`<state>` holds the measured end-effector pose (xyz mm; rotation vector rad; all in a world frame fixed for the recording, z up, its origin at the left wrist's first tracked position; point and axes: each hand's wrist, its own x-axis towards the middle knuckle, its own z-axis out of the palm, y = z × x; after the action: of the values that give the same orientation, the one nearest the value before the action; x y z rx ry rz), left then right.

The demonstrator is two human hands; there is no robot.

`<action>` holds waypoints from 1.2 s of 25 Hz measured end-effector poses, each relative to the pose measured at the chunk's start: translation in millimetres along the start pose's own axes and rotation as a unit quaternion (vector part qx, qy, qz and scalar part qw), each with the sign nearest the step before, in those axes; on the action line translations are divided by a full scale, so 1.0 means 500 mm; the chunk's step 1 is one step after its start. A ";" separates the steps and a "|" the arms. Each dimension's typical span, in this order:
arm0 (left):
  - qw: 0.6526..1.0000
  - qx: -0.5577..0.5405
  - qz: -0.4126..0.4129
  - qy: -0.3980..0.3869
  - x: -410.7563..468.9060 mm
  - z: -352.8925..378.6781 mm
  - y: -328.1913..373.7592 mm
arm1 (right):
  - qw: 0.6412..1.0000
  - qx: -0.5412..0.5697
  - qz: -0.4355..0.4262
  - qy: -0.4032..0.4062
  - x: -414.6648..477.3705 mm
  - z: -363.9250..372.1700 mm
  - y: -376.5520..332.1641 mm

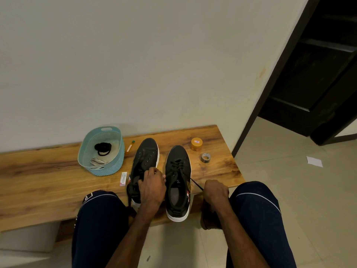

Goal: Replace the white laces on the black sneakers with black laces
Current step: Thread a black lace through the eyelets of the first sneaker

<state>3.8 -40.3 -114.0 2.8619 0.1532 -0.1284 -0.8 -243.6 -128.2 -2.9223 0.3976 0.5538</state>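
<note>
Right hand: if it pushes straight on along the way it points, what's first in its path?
Probably the right sneaker. The right hand points forward-left along the black lace it pinches, which runs to that sneaker's side; depth is hard to judge.

counter (58,171): glossy grained wood
sneakers (178,171): matt black cloth, white rubbery soles
basket (117,163): perforated light-blue plastic
floor (289,190): smooth tile
</note>
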 end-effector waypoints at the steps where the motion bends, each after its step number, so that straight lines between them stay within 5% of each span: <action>1: 1.000 0.001 0.003 -0.001 -0.002 0.001 0.002 | 1.000 0.010 -0.010 0.016 -0.003 0.003 0.000; 5: 0.999 -0.029 0.032 0.005 0.000 0.001 0.013 | 0.957 0.229 -0.153 0.095 0.000 -0.014 -0.035; 7: 0.998 -0.043 0.043 0.009 -0.002 0.003 0.018 | 0.954 0.223 -0.180 0.092 -0.006 -0.013 -0.053; 13: 0.993 -0.109 0.028 0.032 0.002 0.001 0.024 | 0.949 0.241 -0.172 0.105 -0.008 0.009 -0.060; 21: 0.985 -0.165 -0.024 0.050 0.003 -0.007 0.016 | 0.986 0.108 -0.118 0.035 -0.005 0.005 -0.045; 26: 0.981 -0.176 -0.003 0.081 -0.003 -0.012 0.020 | 0.970 0.231 -0.074 0.004 -0.003 -0.008 -0.038; 30: 0.978 -0.155 0.038 0.133 -0.016 -0.025 0.026 | 0.918 0.389 -0.064 -0.046 0.007 -0.068 -0.034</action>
<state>-1.5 -50.0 -97.7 2.5554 0.1039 0.2723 18.9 -234.6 -96.7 -2.1265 0.3147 0.3870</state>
